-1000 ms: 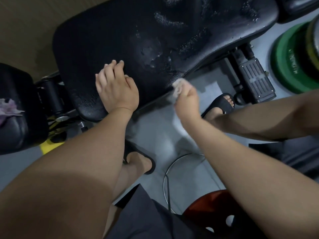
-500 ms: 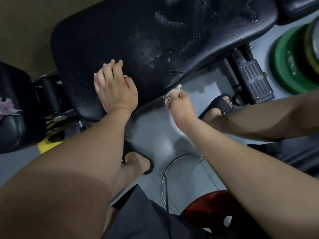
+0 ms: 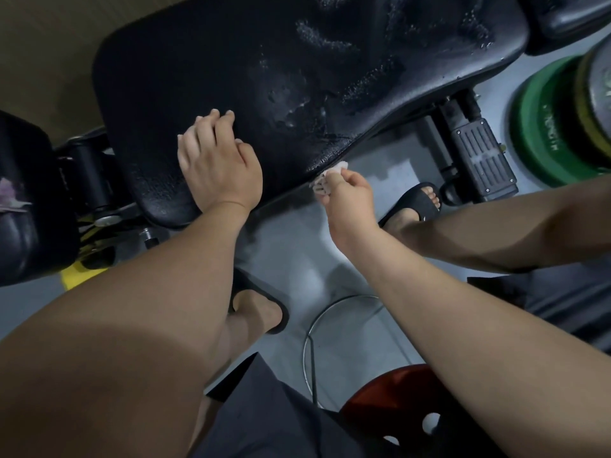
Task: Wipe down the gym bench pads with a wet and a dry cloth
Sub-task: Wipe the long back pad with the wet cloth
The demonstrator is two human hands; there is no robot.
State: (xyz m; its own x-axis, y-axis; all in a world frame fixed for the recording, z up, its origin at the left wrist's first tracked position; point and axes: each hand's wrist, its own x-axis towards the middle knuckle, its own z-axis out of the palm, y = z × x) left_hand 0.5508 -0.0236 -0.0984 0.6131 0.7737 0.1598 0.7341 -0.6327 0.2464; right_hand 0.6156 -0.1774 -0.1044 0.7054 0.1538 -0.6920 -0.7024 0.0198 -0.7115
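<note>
The person's left hand (image 3: 220, 166) lay flat on the near-left part of the black bench pad (image 3: 251, 71). Its fingers (image 3: 206, 133) were straight and close together, pressing down and holding nothing. The right hand (image 3: 352, 201) pinched a small whitish cloth (image 3: 327, 180) in curled fingers (image 3: 332, 193). The cloth touched the pad's near edge, just right of the left hand.

The pad's long axis ran from near left to far right. Beaded wet streaks (image 3: 317, 94) covered the middle and far-right of its surface, so they lay far and slightly right of the cloth. The right hand was the nearer one to that wet patch, and the left looked to be bracing. The edge was probably being wiped, and the next stroke would need to travel far and right along that axis. Whether this cloth was the wet or the dry one could not be told. A purplish cloth (image 3: 10, 196) lay on a second pad (image 3: 29, 226) at the left.
</note>
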